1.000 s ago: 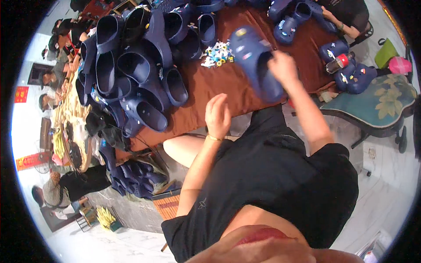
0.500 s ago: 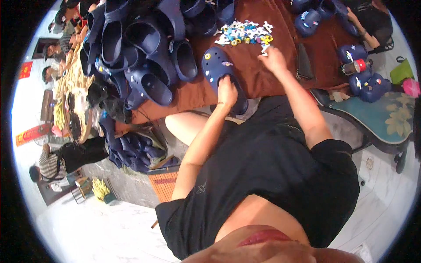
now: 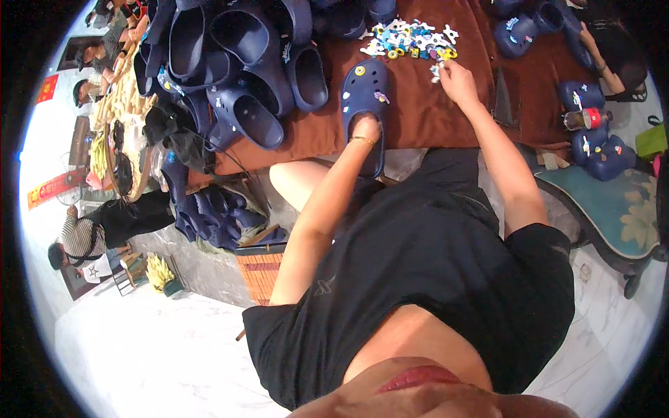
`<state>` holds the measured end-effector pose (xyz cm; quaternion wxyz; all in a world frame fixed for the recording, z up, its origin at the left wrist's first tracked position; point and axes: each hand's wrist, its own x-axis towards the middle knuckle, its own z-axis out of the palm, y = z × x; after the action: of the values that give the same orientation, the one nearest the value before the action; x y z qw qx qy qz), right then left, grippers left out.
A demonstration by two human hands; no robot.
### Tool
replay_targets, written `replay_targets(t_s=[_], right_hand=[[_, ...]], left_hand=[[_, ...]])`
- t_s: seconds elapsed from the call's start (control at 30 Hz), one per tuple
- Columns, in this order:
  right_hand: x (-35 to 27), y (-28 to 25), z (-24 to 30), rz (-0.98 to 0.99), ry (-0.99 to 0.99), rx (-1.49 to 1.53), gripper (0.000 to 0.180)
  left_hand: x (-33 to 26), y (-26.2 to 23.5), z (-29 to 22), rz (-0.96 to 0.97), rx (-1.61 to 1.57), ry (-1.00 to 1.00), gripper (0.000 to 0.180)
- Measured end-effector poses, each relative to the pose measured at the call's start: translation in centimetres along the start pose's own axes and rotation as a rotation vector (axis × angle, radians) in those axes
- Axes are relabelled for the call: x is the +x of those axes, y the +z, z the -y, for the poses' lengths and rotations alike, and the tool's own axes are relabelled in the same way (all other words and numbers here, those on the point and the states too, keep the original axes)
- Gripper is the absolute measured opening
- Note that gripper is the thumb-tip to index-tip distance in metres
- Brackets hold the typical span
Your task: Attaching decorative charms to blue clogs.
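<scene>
A navy foam clog (image 3: 359, 88) with holes in its top and several small charms fixed on it lies at the near edge of the brown cloth, toe pointing away. My left hand (image 3: 366, 128) reaches into its foot opening and holds it; the fingertips are hidden inside. Right of the clog, my right hand (image 3: 460, 83) pinches a small white-and-blue shoe charm (image 3: 436, 72) between thumb and fingers, just above the cloth. Beyond that hand, a heap of loose charms (image 3: 408, 38) in white, blue and yellow is spread out.
Many navy clogs (image 3: 240, 35) are piled at the left. More decorated clogs (image 3: 516, 36) lie at the right beside a bottle with a red label (image 3: 587, 118). A co-worker's arm (image 3: 599, 63) shows there. A green chair (image 3: 606, 202) stands close on my right.
The whole view has shifted slightly. My left hand has turned the clog straighter, toe away from me. My right hand has drawn the pinched charm a little clear of the heap.
</scene>
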<state>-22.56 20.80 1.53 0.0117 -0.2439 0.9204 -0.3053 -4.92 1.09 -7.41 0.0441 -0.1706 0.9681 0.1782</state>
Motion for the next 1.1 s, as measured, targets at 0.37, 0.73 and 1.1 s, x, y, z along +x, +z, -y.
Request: replay_targets(t_s=[0.37, 0.73, 1.1], right_hand=[[1.7, 4.7, 9.5, 0.574, 0.354, 0.746, 0.026], [5.0, 3.9, 11.8, 0.838, 0.075, -0.054, 0.044], [-1.9, 5.8, 7.6, 0.585, 0.377, 0.689, 0.042]], left_hand=[[0.8, 3.9, 1.3, 0.222, -0.068, -0.094, 0.027], [-0.8, -3.0, -1.7, 0.39, 0.106, 0.025, 0.027], [-1.8, -5.2, -2.6, 0.135, -0.003, 0.002, 0.023]])
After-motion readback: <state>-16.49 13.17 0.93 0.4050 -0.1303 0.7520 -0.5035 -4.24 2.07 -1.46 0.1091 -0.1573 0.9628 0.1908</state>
